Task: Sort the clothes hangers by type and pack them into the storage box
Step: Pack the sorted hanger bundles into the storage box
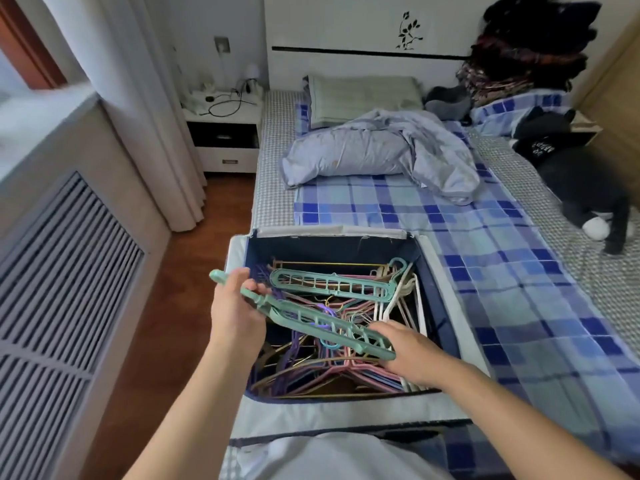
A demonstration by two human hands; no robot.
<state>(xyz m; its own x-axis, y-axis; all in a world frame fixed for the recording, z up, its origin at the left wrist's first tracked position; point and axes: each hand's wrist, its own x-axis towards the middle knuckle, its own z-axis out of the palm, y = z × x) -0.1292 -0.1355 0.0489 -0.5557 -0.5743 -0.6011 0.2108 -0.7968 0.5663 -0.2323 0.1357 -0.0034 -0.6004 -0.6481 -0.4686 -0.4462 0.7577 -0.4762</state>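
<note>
You've got one green multi-hole hanger (311,322) in both hands, held just above the open storage box (440,306) w/ its pile of thin hangers (311,372). L hand (235,313) grips the hook end at approx 10 o'clock, fingers curled round the neck; R hand (412,355) holds the far end at approx 4 o'clock, fingers wrapped under the bar.

Key relation: the hanger's long axis runs diagonal, 10 to 4 o'clock, across the box opening. A 2nd green hanger (332,284) of the same type already lies in the box toward 12 o'clock, its long axis nearer 9-to-3, hook at the 3 o'clock side. So the held one sits skewed vs its mate, and its hook points the opposite way.

Judgement: to stack by type you'd likely need to swing the R end toward 2 o'clock so the axes line up, then lower. L hand is nearer the mate's closed end; R hand has further to travel. Box sits on the bed (519,306), near edge toward you.
</note>
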